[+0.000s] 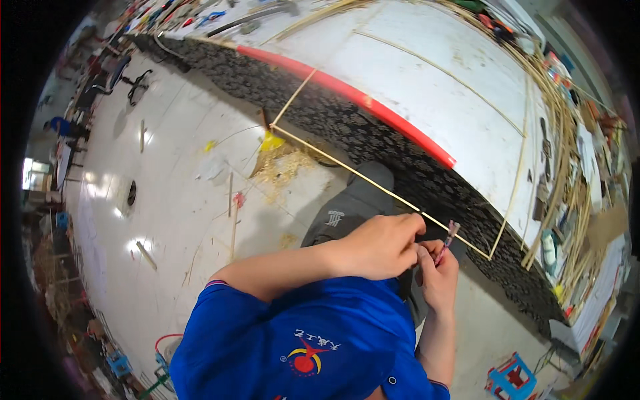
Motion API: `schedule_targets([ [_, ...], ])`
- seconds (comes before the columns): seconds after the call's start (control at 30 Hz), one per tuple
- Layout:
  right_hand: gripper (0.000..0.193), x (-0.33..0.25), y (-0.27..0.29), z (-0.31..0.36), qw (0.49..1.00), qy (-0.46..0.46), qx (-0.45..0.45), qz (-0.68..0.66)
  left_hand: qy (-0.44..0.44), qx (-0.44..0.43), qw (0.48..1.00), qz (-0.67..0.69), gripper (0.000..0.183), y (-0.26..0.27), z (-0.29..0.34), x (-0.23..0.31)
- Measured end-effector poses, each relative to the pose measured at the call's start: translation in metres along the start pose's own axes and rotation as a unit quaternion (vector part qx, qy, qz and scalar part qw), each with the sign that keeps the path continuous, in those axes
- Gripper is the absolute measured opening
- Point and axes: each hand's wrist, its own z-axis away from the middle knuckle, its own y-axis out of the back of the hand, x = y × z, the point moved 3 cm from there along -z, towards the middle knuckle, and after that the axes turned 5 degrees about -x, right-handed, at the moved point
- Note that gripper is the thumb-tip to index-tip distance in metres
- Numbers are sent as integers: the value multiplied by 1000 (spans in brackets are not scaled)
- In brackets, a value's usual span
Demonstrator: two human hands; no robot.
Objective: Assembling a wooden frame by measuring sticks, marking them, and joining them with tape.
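Observation:
A large rectangular frame of thin pale bamboo strips point(340, 163) reaches over the table's near edge, its near strip hanging above my legs. My left hand point(383, 243) is closed in a pinch just below that strip, close to a small dark mark point(423, 213) on it. What its fingertips hold, if anything, is hidden. Beside it, touching or nearly so, my right hand point(440, 277) is closed around a slim tool with a pinkish-purple patterned handle point(447, 241). The tool points up toward the strip; its exact kind cannot be made out.
The white table point(427, 93) has a red strip point(347, 97) along its edge and a dark patterned cloth side. Bundles of bamboo strips point(567, 113) lie at the right, a hammer point(250, 19) at the back left. Wood shavings point(283, 163) litter the floor; a blue stool point(512, 379) stands lower right.

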Motion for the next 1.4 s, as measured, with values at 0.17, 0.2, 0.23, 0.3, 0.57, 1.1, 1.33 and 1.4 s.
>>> schedule_targets([
  [0.17,9,13,-12,-2,989,-59,-75,-110,-6,-6,998,-65,23,-4,12,-10],
  [0.2,11,16,-12,1,989,-36,-80,-120,-10,-15,998,-60,23,-3,12,-10],
  [0.23,17,16,-13,2,985,-65,-94,-129,-17,-31,997,-65,23,-1,12,-12],
  [0.3,21,18,-23,-4,983,-53,-94,-150,-11,-69,996,-46,26,9,14,-12],
  [0.57,18,-23,24,-2,996,-28,20,-80,59,-40,964,-256,22,127,36,-33],
  [1.1,16,25,191,-9,954,-101,275,58,287,-29,924,-251,9,336,55,-176],
  [1.33,15,30,187,-6,954,-123,270,41,291,-65,914,-274,8,334,40,-191],
  [1.4,14,30,185,-4,953,-124,274,29,290,-65,917,-266,8,334,40,-194],
])
